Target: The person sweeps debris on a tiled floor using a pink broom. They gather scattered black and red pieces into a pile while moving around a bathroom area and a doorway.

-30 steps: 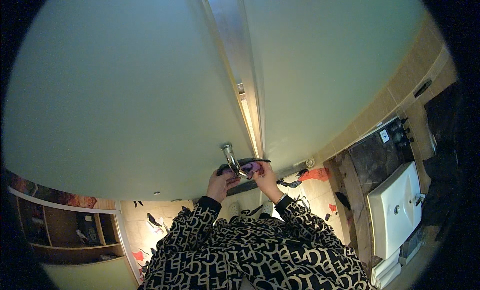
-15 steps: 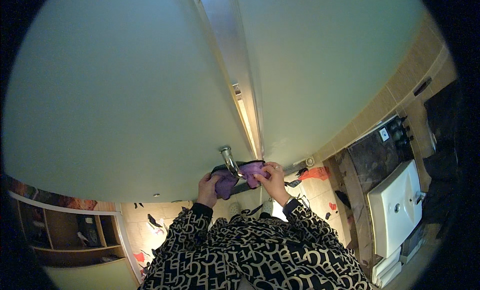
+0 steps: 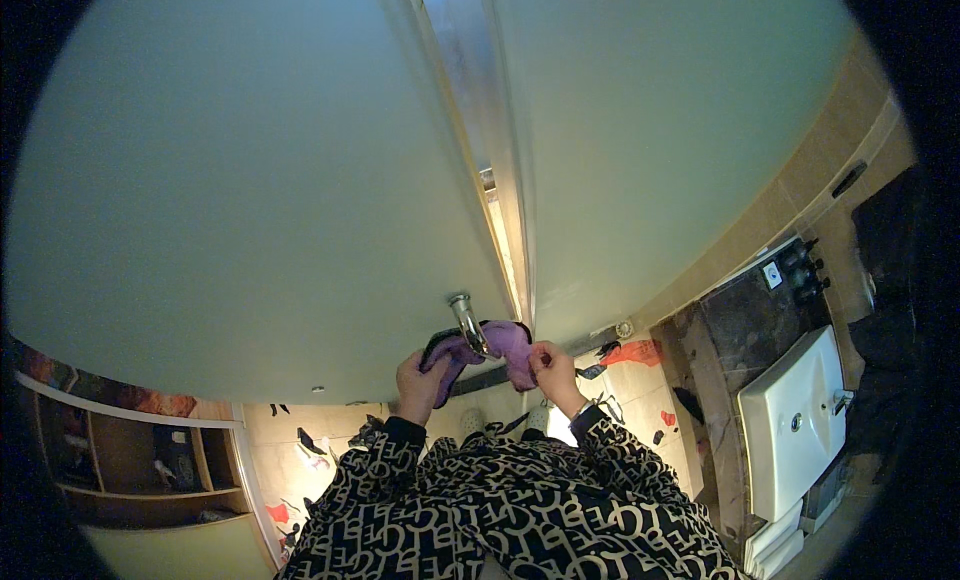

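A purple cloth point(image 3: 513, 352) with a dark edge is stretched between my two hands and passes around a curved chrome handle point(image 3: 468, 323), which sticks out from a large pale frosted panel point(image 3: 250, 210). At its left end, my left hand point(image 3: 420, 385) is closed on the cloth, with the thumb toward the handle. My right hand point(image 3: 553, 373) pinches the cloth's right edge between thumb and curled fingers. Part of the cloth is hidden behind the handle.
A metal-framed gap point(image 3: 500, 210) runs up beside the handle, with a second pale panel point(image 3: 680, 160) right of it. At right, a white washbasin point(image 3: 765, 430) sits by a dark counter point(image 3: 755, 300). An open shelf unit point(image 3: 130, 460) stands at left. Below are my light shoes.
My right hand has shifted to the cloth's right edge, and the cloth now hangs wider around the handle. My left hand still grips its end. The view has shifted slightly.
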`<state>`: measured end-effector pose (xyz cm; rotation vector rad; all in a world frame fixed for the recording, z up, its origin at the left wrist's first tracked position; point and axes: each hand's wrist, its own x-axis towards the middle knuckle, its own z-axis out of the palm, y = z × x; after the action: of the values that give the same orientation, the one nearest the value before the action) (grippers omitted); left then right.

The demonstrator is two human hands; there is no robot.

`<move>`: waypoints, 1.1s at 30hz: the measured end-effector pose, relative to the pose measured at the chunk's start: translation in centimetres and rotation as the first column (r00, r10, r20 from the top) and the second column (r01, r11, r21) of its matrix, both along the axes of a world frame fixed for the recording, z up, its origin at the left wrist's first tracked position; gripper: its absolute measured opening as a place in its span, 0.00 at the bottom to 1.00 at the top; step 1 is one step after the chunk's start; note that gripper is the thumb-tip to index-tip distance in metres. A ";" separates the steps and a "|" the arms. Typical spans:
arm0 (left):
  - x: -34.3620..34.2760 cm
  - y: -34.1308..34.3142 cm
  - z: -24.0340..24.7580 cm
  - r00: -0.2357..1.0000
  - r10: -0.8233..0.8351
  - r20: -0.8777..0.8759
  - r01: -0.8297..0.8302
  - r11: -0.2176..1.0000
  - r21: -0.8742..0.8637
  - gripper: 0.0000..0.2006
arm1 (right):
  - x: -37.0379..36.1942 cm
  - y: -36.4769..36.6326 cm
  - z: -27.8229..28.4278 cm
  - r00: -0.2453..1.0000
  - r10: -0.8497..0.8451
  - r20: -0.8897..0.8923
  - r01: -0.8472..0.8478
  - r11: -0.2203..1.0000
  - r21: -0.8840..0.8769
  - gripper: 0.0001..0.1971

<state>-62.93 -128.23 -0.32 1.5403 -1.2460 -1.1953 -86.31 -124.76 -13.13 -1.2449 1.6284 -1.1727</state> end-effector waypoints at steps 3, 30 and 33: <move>0.7 0.2 -0.4 0.993 0.043 0.112 -0.023 0.984 -0.177 0.13 | 0.9 -0.4 4.2 0.988 -0.152 -0.029 0.144 0.971 -0.191 0.07; 4.7 5.4 -15.7 0.737 -0.624 0.260 0.482 0.755 0.445 0.40 | 0.5 1.8 -7.9 0.956 0.233 -0.177 -0.252 0.963 -0.092 0.18; 10.6 9.6 -24.2 0.692 -0.648 0.318 0.332 0.677 0.657 0.30 | -4.0 7.3 -16.1 0.938 0.346 -0.011 -0.321 0.881 0.346 0.13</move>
<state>-52.29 -118.58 -24.56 2.1374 -1.9230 -1.6728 -90.29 -117.45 -29.21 -1.2850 1.5109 -0.6080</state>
